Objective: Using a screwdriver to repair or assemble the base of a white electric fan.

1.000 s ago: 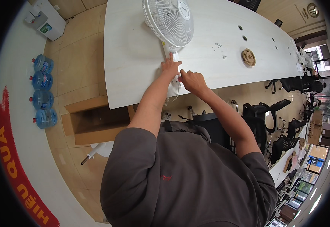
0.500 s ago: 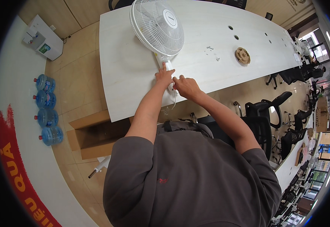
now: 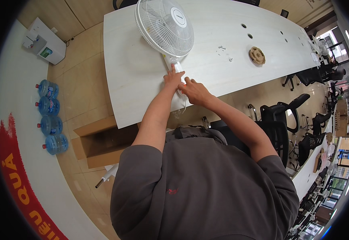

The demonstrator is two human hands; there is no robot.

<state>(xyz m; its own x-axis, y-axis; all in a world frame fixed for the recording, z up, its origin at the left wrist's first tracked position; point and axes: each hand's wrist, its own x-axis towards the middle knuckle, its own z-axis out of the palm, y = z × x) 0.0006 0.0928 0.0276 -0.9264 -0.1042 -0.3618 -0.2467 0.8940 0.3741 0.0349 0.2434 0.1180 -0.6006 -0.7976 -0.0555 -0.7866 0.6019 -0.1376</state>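
A white electric fan [image 3: 166,28] with a round wire cage lies at the near left of the table, its white neck [image 3: 177,66] pointing toward me. My left hand [image 3: 172,79] grips that neck, index finger stretched along it and thumb out to the right. Close beside it, my right hand [image 3: 196,92] is closed at the neck's lower end. A small red part shows at its fingertips, but what it holds is too small to make out. A pale cord [image 3: 185,105] hangs from the neck over the table edge.
On the white table [image 3: 134,80] lie small screws or fittings [image 3: 221,48] and a round brown moulded piece [image 3: 257,56]. An open cardboard box [image 3: 96,160] and a white pole [image 3: 108,176] are on the floor at left. Black chairs [image 3: 278,116] stand at right.
My right hand has shifted slightly left, closer against the left hand, and a red part now shows at its fingertips. The left hand stays on the fan's neck.
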